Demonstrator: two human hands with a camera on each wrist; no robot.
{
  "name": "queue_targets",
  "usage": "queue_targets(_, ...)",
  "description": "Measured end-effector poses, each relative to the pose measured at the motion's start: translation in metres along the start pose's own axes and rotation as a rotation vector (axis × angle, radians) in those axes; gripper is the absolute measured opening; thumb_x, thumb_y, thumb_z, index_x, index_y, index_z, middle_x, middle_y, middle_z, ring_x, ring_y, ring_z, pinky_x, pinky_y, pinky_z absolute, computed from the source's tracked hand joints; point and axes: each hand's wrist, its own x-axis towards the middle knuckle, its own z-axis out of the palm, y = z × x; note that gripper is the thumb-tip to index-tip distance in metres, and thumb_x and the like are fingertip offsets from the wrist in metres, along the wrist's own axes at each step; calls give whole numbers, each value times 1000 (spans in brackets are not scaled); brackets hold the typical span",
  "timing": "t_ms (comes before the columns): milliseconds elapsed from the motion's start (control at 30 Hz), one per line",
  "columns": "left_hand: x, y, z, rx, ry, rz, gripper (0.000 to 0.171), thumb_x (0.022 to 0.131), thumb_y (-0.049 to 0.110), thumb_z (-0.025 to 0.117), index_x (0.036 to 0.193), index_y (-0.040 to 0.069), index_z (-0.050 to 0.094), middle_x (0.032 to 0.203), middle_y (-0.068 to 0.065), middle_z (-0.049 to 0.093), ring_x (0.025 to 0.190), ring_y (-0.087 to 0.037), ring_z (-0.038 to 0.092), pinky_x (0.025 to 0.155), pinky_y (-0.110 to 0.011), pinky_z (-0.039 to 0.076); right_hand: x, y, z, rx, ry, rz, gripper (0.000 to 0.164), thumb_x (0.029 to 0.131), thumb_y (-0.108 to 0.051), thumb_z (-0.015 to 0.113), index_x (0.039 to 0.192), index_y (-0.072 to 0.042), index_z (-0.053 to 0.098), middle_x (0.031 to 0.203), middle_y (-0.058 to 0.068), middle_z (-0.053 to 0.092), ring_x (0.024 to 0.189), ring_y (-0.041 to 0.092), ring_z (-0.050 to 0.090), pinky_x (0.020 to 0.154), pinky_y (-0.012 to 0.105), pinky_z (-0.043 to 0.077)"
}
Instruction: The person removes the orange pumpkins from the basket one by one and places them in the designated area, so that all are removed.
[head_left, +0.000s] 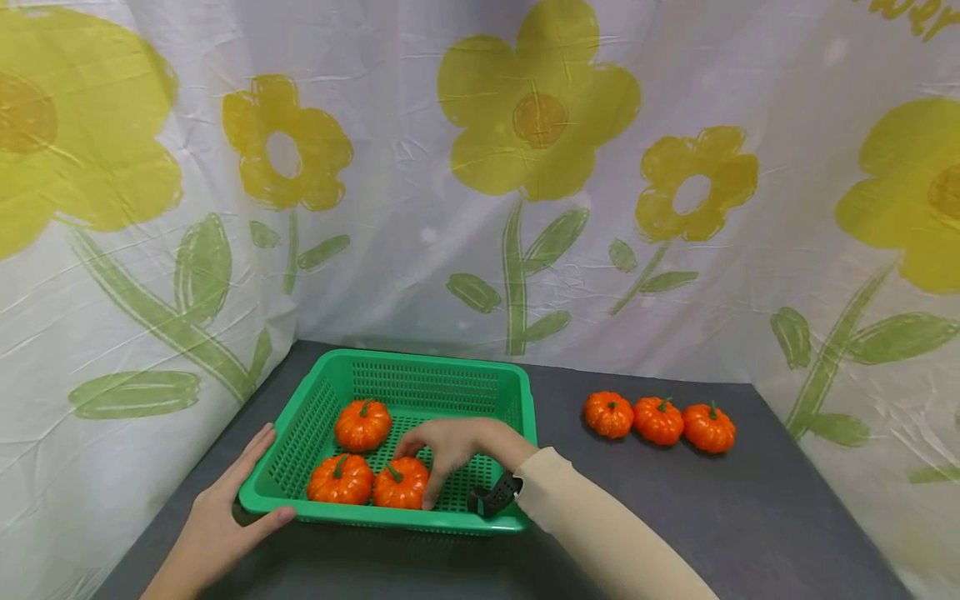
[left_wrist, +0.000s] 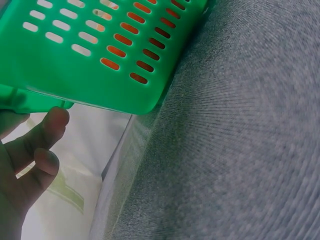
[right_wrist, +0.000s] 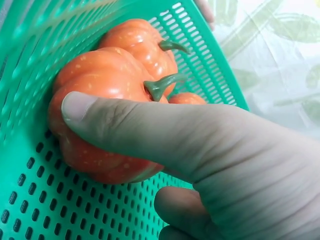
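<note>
The right hand [head_left: 453, 442] is clamped on a glossy orange ribbed pumpkin [head_left: 399, 487], thumb visible, other fingertips partly hidden. The pumpkin sits beside the near wall of a green perforated plastic basket [head_left: 390, 516], its stem upward, leaning left. Mesh floor extends rightward. The left hand [head_left: 222, 510], fingers spread, borders the near left corner.

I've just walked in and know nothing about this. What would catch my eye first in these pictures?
Probably the green basket on the dark tabletop, with three glossy orange pumpkins inside; the right hand holds the rightmost one. Three more pumpkins sit in a row to the basket's right. Behind it all, big yellow flowers cover a pale cloth.
</note>
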Motion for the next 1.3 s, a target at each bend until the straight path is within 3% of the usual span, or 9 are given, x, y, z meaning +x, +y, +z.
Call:
queue_targets(567,1,0,-2,10,-1,10,104,86,26,90,170,35,28,176,5,25,136,28,14,97,-77,40,-3,-1,-6,13,33,-15,76,84,-32,93,150,-18,59,153,-7,57,140,9,52,112,27,47)
queue_targets(767,2,1,-1,15,0,13,104,86,26,90,169,35,28,176,7,26,138,27,15,101,-72,39,-8,-3,-11,-25,53,-15,74,85,-36,91,150,-19,61,151,-6,59,138,10,54,112,28,48)
queue_targets(967,3,3,0,4,3,13,103,86,26,89,169,35,29,176,6,26,138,27,15,100,-74,39,-15,-6,-14,-79,127,-16,76,84,-43,90,149,-16,62,148,-3,63,134,11,58,109,28,50)
queue_targets(1300,0,1,-1,9,-13,-16,103,88,28,88,170,37,26,175,15,22,135,28,14,98,-78,40,-36,1,-8,-3,330,-26,72,84,-43,90,146,-14,65,143,2,66,131,14,60,105,30,53)
